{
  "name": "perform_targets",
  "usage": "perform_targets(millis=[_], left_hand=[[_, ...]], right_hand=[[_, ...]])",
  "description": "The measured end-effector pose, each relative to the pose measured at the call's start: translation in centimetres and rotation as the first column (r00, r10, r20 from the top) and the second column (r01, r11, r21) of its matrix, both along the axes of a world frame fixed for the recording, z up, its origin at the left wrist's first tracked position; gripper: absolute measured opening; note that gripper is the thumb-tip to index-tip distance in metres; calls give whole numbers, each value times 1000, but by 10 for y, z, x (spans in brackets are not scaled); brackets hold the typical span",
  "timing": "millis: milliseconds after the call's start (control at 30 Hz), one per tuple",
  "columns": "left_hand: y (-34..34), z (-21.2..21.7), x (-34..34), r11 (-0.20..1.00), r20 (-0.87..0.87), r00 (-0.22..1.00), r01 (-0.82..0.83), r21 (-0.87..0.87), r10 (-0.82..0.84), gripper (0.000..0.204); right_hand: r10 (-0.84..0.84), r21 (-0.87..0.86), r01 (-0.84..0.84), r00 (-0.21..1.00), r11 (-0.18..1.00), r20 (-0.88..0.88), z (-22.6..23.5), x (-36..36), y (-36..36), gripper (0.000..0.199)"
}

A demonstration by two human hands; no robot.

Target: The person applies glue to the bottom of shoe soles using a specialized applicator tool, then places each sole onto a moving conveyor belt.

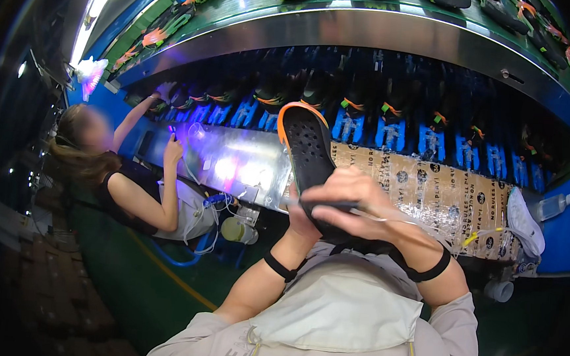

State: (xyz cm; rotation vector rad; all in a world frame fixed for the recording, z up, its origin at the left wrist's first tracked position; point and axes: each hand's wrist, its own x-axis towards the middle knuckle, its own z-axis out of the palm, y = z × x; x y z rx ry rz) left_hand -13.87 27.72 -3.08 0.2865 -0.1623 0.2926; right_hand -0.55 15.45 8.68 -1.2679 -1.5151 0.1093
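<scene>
My left hand (303,220) grips the lower end of a black shoe sole (309,140), which is tilted upright in front of me. The sole has round holes across its face and an orange rim around its top end. My right hand (356,196) is closed over the sole's lower part. Between its fingers is a slim dark tool (339,205), its tip hidden against the sole. A thin pale cord (408,218) runs from this hand toward the right. Black bands circle both my forearms.
Behind a cardboard-covered bench (422,194), dark shoes sit on a row of blue holders (390,134). Above runs a green conveyor (376,6) with soles. A co-worker (136,181) sits at left by a shiny metal plate (246,165). A plastic bottle (552,207) lies at right.
</scene>
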Motion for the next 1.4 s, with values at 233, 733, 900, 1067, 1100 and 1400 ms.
perform_targets(millis=[233, 733, 900, 1067, 1100, 1400], left_hand=[[19, -4, 2, 963, -234, 937, -230, 141, 258, 81], [45, 60, 15, 996, -40, 998, -40, 80, 44, 94], [55, 71, 13, 990, -4, 1000, -4, 139, 4, 93], [69, 91, 19, 967, -26, 1000, 16, 256, -10, 95], [71, 95, 19, 963, -33, 999, 34, 266, -26, 95], [87, 129, 31, 867, -156, 982, 172, 468, -110, 79]], right_hand=[[83, -91, -68, 983, 993, 166, 13, -5, -8, 26], [183, -209, -122, 935, 970, 305, 35, -1, -21, 28], [157, -204, -123, 974, 971, 161, 40, 1, -26, 30], [284, -302, -237, 951, 923, 121, 57, 2, -27, 31], [331, -311, -307, 943, 900, 29, 58, 3, -29, 33], [265, -309, -248, 964, 918, 14, 66, 10, -30, 35]])
